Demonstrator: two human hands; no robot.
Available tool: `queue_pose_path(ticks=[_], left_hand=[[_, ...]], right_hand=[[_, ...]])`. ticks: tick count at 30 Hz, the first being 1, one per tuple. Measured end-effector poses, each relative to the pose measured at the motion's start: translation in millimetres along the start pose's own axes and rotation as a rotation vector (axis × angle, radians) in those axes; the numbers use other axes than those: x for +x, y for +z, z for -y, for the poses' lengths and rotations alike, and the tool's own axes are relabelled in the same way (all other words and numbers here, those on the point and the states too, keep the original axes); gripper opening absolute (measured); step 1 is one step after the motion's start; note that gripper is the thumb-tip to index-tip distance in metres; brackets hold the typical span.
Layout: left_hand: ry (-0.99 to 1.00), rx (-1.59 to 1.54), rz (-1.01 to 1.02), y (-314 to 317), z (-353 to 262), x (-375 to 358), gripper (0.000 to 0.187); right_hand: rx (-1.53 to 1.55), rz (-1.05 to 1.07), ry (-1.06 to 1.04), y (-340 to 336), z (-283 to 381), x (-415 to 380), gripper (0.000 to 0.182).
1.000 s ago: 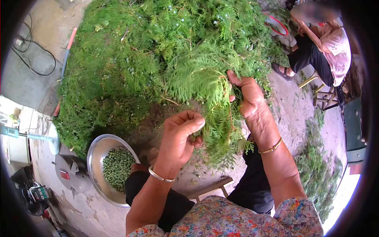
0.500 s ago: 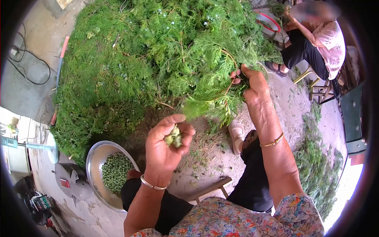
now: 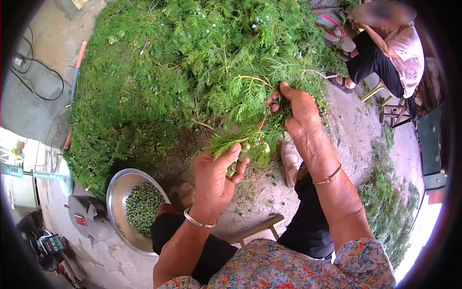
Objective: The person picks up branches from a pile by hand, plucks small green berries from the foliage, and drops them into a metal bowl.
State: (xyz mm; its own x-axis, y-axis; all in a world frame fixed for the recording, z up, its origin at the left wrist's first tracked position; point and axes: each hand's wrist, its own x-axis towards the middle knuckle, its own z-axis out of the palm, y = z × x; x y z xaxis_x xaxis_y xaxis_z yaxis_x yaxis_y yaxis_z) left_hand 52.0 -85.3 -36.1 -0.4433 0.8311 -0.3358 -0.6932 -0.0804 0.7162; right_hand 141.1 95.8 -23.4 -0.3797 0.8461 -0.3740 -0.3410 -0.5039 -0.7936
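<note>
A leafy green sprig [image 3: 252, 98] with a reddish-brown stem is gripped by my right hand [image 3: 301, 110], its fingers wrapped round the stem and fingertips showing beyond it. My left hand [image 3: 219, 173] is at the sprig's lower end, thumb against the foliage. Several pale green cones [image 3: 233, 168] are held in its curled fingers, and others hang on the sprig just beside the thumb. At the lower left, a metal basin [image 3: 115, 212] holds a heap of small green cones [image 3: 143, 208].
A large pile of cut branches [image 3: 139, 91] spreads ahead. Another person [image 3: 404, 53] sits at the upper right near a red-rimmed basin [image 3: 332, 24]. A long-handled tool [image 3: 79, 58] lies along the pile's left edge. A wooden stool [image 3: 257, 229] shows below.
My left hand has moved up and right to the sprig, its thumb now against the leaves. My right hand has shifted slightly left with the sprig.
</note>
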Motion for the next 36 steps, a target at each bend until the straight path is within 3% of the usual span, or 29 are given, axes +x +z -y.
queue_pose_path(ticks=[2,5,15,17,24,28,31,36], left_hand=[[-0.095,-0.003,0.002,4,-4,-1,0.022],[-0.094,0.029,-0.01,7,-1,-4,0.016],[-0.259,-0.001,-0.054,1,0,-9,0.022],[-0.327,-0.093,0.197,-13,2,-10,0.022],[-0.104,-0.157,0.096,5,-5,-13,0.005],[-0.059,-0.065,0.097,2,2,-7,0.013],[-0.022,-0.006,-0.04,6,8,-3,0.017],[0.144,0.152,-0.087,11,14,2,0.019]], right_hand=[[-0.002,0.01,0.002,1,-2,-1,0.013],[-0.008,0.001,0.0,4,-7,-4,0.013],[-0.039,0.033,0.067,-6,4,6,0.011],[0.079,-0.072,-0.025,-21,13,26,0.011],[0.05,-0.042,-0.051,-13,11,15,0.014],[0.018,-0.012,-0.03,1,3,6,0.017],[0.027,-0.013,-0.032,4,-2,6,0.017],[0.008,-0.016,-0.053,6,-7,2,0.019]])
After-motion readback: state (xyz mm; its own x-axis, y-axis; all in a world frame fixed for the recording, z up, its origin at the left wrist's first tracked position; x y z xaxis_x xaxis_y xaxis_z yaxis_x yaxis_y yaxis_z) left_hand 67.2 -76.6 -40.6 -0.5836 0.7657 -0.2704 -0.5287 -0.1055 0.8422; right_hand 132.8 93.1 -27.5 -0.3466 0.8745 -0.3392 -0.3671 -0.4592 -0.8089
